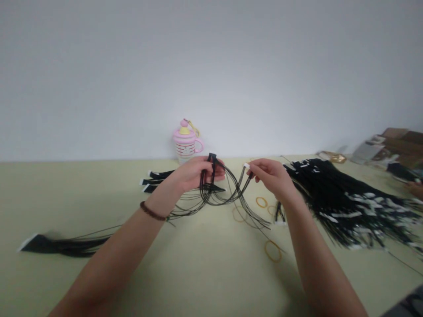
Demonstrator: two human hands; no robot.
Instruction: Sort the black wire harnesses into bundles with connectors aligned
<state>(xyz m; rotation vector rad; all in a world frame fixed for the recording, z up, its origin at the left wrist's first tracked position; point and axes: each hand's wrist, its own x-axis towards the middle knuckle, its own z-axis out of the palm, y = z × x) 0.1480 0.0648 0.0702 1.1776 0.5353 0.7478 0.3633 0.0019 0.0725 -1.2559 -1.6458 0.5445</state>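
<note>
A black wire harness (216,203) hangs between my two hands, its thin wires looping above the table. My left hand (198,171) is closed around its upper part, with a black end piece (212,156) sticking up past the fingers. In my right hand (269,174), thumb and fingertips pinch the wires beside a small white connector (246,166). Loose wire ends trail down below the right hand. Flat black cables with white ends (158,175) lie behind my left wrist, and another black cable bundle (49,244) extends under the left forearm.
A large pile of black cables with white connectors (333,189) covers the right side. Several yellow rubber bands (272,251) lie near my right forearm. A pink-lidded cup (185,143) stands against the wall. Boxes (393,147) and part of another person's hand (415,189) are at far right.
</note>
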